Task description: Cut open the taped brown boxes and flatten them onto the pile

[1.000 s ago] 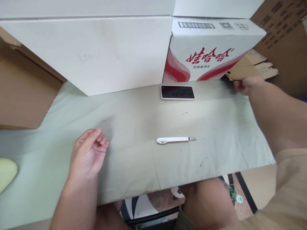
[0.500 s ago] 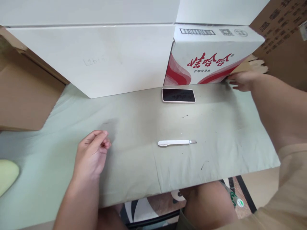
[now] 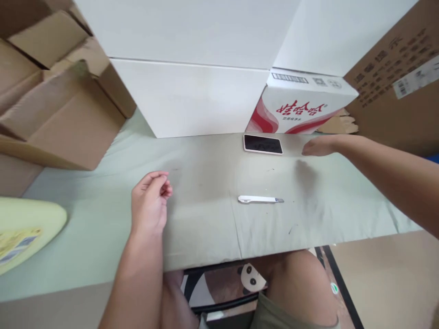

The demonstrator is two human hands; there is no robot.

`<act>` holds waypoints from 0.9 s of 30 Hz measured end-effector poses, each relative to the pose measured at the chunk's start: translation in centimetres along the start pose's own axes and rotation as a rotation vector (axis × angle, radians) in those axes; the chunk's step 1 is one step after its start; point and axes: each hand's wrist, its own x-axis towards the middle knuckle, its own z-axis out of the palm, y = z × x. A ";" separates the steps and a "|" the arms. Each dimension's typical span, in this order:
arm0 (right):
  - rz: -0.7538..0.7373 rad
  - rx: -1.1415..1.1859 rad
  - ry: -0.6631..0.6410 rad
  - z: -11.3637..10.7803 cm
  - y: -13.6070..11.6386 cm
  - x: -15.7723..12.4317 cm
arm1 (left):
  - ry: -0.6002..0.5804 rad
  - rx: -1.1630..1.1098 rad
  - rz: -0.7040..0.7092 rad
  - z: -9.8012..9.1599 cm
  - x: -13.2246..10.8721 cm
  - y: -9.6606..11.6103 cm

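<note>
My left hand (image 3: 152, 201) hovers over the left part of the cloth-covered table, thumb pressed to its curled fingers; whatever the fingertips may hold is too small or hidden. To the right, my right hand (image 3: 320, 145) is above the cloth beside the phone, its fingers drawn together and pointing left. Their underside is hidden, and a shadow falls on the cloth below. A phone (image 3: 263, 144) with a dark screen lies face up in front of the boxes. Between the hands, untouched, lies a white scalpel-like knife (image 3: 259, 199), its blade pointing right.
A white carton with red lettering (image 3: 302, 107) stands behind the phone, beside large white boxes (image 3: 192, 100). Beige finger-shaped pieces (image 3: 343, 124) show behind the carton. Brown cardboard boxes (image 3: 75, 114) and a pale green bottle-like object (image 3: 30, 228) are at left. Dark threads (image 3: 292, 228) dot the cloth.
My right hand has come out from beside the red-lettered carton and moved left over the cloth. My left hand keeps its closed shape. The view has shifted, showing more at left.
</note>
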 end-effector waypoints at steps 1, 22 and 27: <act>-0.053 -0.021 -0.028 -0.8 -2.2 -0.9 | 0.022 -0.012 0.026 -0.5 -0.1 0.2; -0.803 0.329 0.274 -5.4 -47.5 -11.2 | 0.224 -0.314 0.191 -6.7 1.0 2.6; -0.783 0.372 0.309 -4.0 -43.8 -9.8 | 0.364 -0.275 0.420 -6.6 0.5 2.7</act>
